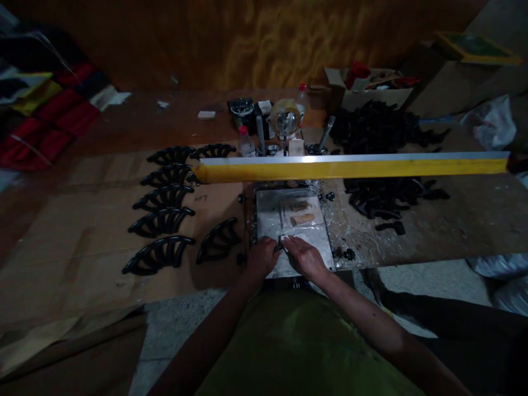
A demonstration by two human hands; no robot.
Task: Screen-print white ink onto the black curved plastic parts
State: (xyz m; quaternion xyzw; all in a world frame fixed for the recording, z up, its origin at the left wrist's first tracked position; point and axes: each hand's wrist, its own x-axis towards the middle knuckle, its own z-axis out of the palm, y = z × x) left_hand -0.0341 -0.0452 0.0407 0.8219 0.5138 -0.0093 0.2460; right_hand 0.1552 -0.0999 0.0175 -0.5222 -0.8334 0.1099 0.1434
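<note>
My left hand [263,258] is closed round a small black part [279,247], whose end sticks out toward the right. Close beside it, my right hand [304,257] presses its fingers together over a small white piece [284,238], perhaps cloth or paper, against the black part. Both hands are low over a grey metal plate [268,212]. On the plate, beyond my fingers, lies a clear plastic sheet [315,212] with a tan piece [302,219] on it. The hands hide most of the black part, and the picture is dim.
A yellow and grey bar [350,166] crosses above the plate. Curved black ribbed pieces [160,256] line the cardboard at left. Loose black parts [371,129] are heaped at right. Behind stand a tape roll [285,116], a red-capped bottle [246,144] and an open carton [371,96].
</note>
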